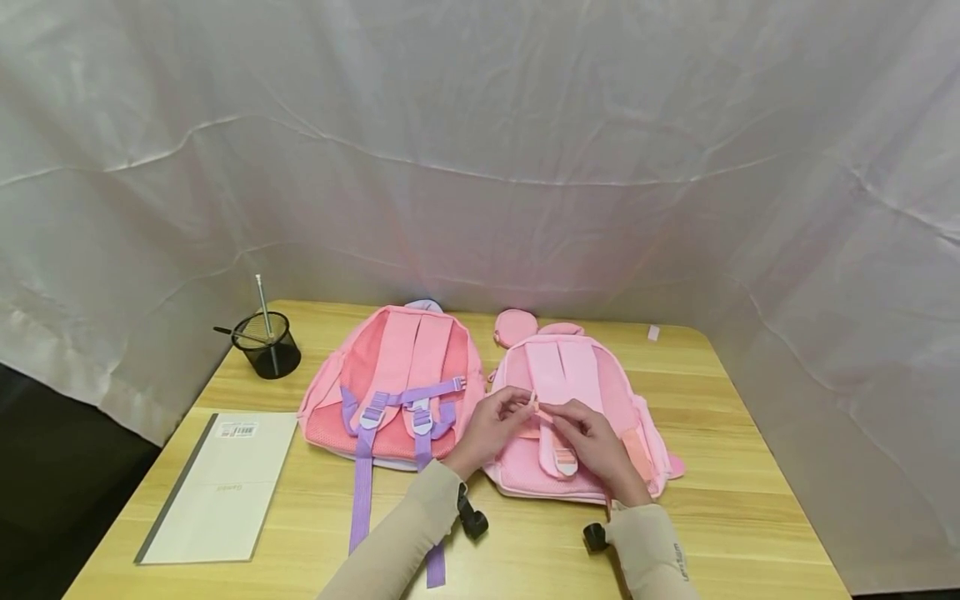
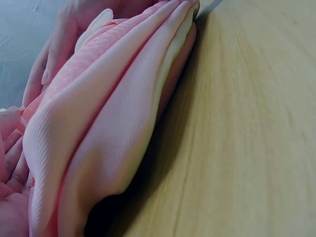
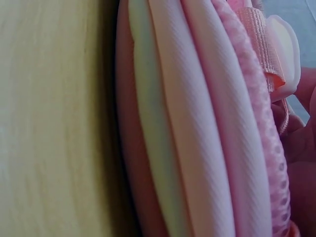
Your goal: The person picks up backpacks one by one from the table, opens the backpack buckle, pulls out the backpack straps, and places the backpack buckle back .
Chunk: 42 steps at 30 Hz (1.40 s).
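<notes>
A light pink backpack point(image 1: 517, 462) lies back side up on the table, its shoulder straps point(image 1: 566, 367) facing up. Over its middle, my left hand point(image 1: 487, 425) pinches a thin peach webbing strap point(image 1: 546, 414) with a small pale piece at its end. My right hand point(image 1: 596, 442) pinches the same webbing just to the right, fingertips close to the left ones. Below them sits a white plastic buckle point(image 1: 566, 462) threaded with peach webbing, also a white buckle point(image 3: 287, 54) in the right wrist view. The backpack's padded side point(image 2: 103, 123) hides much of the fingers in the left wrist view.
To the left lies a coral backpack point(image 1: 397, 342) with purple straps point(image 1: 362, 492) trailing toward the front edge. A notebook point(image 1: 217, 492) and a black mesh pen holder point(image 1: 273, 358) stand farther left. A round pink pouch point(image 1: 516, 327) and a small pale block point(image 1: 653, 333) lie at the back.
</notes>
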{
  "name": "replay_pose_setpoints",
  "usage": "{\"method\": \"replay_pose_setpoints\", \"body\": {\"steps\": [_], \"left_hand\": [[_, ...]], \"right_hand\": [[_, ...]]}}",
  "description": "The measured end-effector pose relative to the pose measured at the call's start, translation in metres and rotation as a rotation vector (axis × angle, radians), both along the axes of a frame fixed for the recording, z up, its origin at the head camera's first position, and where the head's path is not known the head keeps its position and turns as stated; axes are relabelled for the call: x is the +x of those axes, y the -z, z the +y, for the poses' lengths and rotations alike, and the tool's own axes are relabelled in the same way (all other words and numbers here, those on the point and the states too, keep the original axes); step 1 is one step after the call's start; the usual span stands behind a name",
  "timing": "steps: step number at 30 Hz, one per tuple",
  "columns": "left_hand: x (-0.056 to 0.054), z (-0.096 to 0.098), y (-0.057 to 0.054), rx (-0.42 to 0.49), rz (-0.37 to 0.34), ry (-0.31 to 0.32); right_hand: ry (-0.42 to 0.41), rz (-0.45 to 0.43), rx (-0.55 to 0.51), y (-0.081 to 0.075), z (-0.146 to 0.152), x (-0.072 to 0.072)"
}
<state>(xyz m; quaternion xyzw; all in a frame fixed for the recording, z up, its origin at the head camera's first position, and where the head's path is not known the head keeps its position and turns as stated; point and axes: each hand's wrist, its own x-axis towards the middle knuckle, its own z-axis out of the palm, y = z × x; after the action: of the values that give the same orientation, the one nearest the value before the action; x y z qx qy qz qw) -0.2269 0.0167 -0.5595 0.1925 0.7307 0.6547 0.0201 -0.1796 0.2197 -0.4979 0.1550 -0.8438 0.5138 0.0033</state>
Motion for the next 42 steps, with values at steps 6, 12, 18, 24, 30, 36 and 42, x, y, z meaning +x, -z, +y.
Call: {"method": "replay_pose_setpoints", "body": {"steps": [6,12,18,24,30,36,42], "left_hand": [[0.002,-0.001,0.000,-0.028,0.001,0.024],[0.004,-0.001,-0.003,-0.043,-0.010,0.000],[0.005,0.000,-0.004,-0.024,-0.021,-0.004],[0.006,0.000,-0.003,-0.008,-0.031,0.010],[0.006,0.000,-0.004,-0.004,-0.019,0.012],[0.004,0.000,-0.003,-0.027,0.002,0.010],[0.004,0.000,-0.004,-0.039,0.012,-0.001]], "right_hand": [[-0.010,-0.019,0.005,0.002,0.000,0.000],[0.021,0.012,0.014,0.003,0.000,0.001],[0.034,0.037,0.020,0.004,-0.001,0.002],[0.016,0.023,0.027,0.005,-0.001,0.003],[0.026,0.023,0.042,0.020,0.003,-0.006],[0.024,0.016,0.041,0.033,0.008,-0.014],[0.050,-0.007,-0.019,0.038,0.011,-0.016]]}}
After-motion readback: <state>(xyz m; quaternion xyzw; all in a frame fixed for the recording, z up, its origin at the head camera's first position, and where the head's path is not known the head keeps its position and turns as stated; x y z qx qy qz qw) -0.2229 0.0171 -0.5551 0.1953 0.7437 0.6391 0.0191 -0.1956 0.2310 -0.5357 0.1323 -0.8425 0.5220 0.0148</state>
